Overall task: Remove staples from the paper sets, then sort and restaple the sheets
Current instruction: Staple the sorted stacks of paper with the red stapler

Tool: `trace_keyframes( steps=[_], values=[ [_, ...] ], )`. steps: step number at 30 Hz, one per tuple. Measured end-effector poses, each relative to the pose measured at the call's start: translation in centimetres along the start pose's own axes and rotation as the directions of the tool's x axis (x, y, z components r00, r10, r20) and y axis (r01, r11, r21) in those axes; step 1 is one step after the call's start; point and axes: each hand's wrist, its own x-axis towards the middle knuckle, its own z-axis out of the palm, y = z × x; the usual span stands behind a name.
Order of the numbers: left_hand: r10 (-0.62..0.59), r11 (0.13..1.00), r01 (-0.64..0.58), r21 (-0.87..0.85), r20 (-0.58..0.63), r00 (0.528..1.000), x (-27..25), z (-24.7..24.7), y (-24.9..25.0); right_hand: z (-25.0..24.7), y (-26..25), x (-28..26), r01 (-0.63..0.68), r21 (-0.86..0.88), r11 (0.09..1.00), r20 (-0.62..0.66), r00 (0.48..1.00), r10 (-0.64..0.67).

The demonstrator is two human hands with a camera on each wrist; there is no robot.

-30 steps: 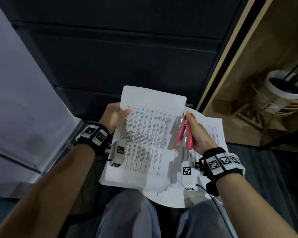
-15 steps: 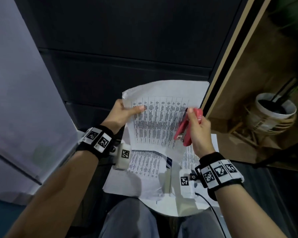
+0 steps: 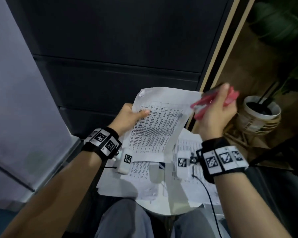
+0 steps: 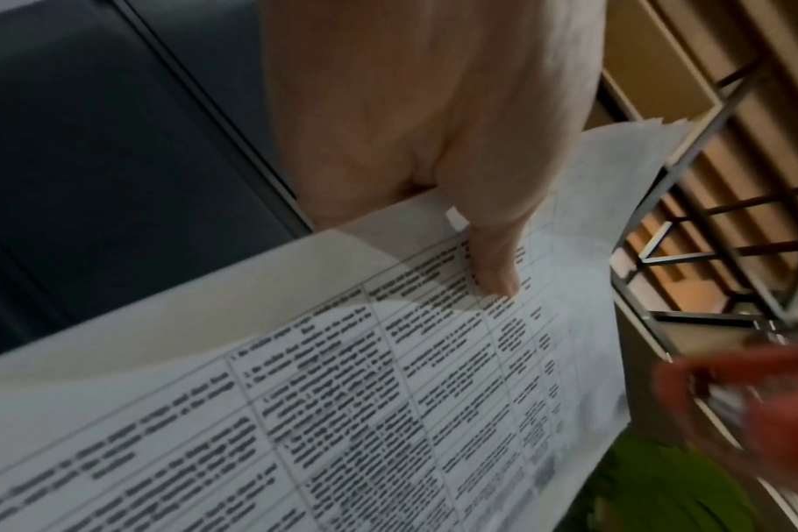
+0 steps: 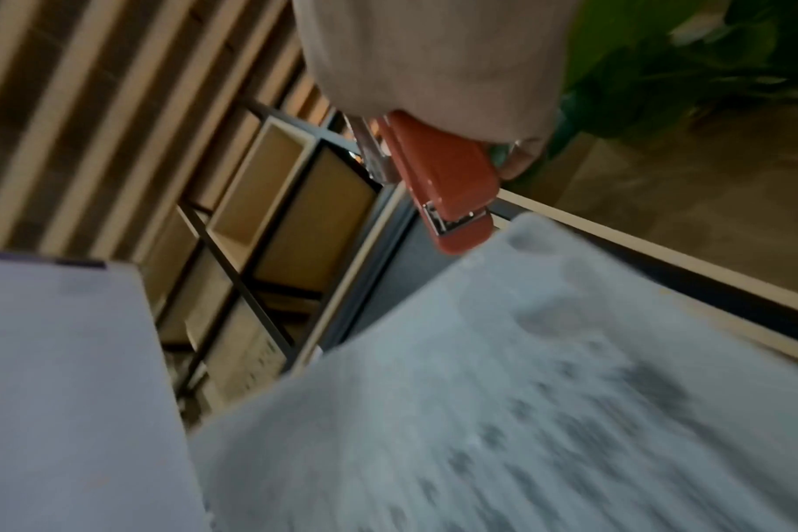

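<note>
My left hand point(image 3: 127, 115) holds a printed paper set point(image 3: 159, 125) up in the air by its left edge, thumb point(image 4: 495, 266) pressed on the table text. My right hand point(image 3: 215, 110) grips a red stapler point(image 3: 212, 102) at the set's upper right corner; the picture is blurred there. In the right wrist view the stapler point(image 5: 443, 187) sticks out past the fingers just above the paper's point(image 5: 502, 396) corner. More printed sheets point(image 3: 144, 179) lie spread on a small round white table point(image 3: 170, 209) over my lap.
A dark cabinet front point(image 3: 119, 48) fills the space ahead. A grey panel point(image 3: 12, 100) stands to the left. At the right a potted plant in a white pot point(image 3: 261, 114) stands on a wooden floor, with shelving point(image 5: 287, 216) behind. A black cable point(image 3: 208, 194) trails over the sheets.
Both hands have risen: the left lifted the paper set off the table pile, and the right carried the stapler up and rightwards to the set's upper right corner.
</note>
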Motion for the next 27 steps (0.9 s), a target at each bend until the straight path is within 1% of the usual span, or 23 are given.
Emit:
trace_keyframes(
  steps=[3,5,8,10,12,15,18,23,27],
  values=[
    [0.026,0.999,-0.028,0.036,0.063,0.998,-0.8,1.4,1.6,1.4,-4.4,1.5,0.079,0.042,0.996,0.037,0.996,-0.080],
    [0.028,0.999,-0.031,0.035,0.093,0.995,-1.5,2.3,2.2,1.8,-5.5,1.6,0.086,0.016,0.996,0.101,0.991,-0.087],
    [0.011,1.000,-0.013,0.020,0.131,0.991,-2.3,3.9,2.5,1.7,-5.1,0.9,0.031,-0.073,0.997,0.207,0.978,-0.015],
    [-0.005,0.999,-0.001,0.041,0.152,0.988,-2.6,4.9,2.7,1.5,-4.5,0.3,0.008,-0.107,0.994,0.241,0.970,0.018],
    [-0.008,0.999,0.000,0.047,0.185,0.983,-3.0,6.0,2.8,1.5,-4.3,-0.1,-0.031,-0.103,0.994,0.260,0.964,0.057],
    [-0.029,0.998,0.017,0.054,0.227,0.974,-3.4,7.5,3.1,1.8,-4.4,-0.5,-0.051,-0.094,0.994,0.263,0.962,0.074],
    [-0.059,0.997,0.046,0.054,0.262,0.963,-3.7,8.5,3.0,2.0,-4.6,-0.6,-0.066,-0.089,0.994,0.223,0.971,0.085],
    [-0.080,0.996,0.070,0.048,0.272,0.959,-4.0,9.3,2.6,1.7,-4.1,0.1,-0.141,-0.042,0.989,0.156,0.977,0.146],
    [-0.082,0.997,0.074,0.037,0.288,0.954,-4.1,9.7,2.5,1.7,-3.8,0.4,-0.139,-0.047,0.989,0.117,0.983,0.143]
  ],
)
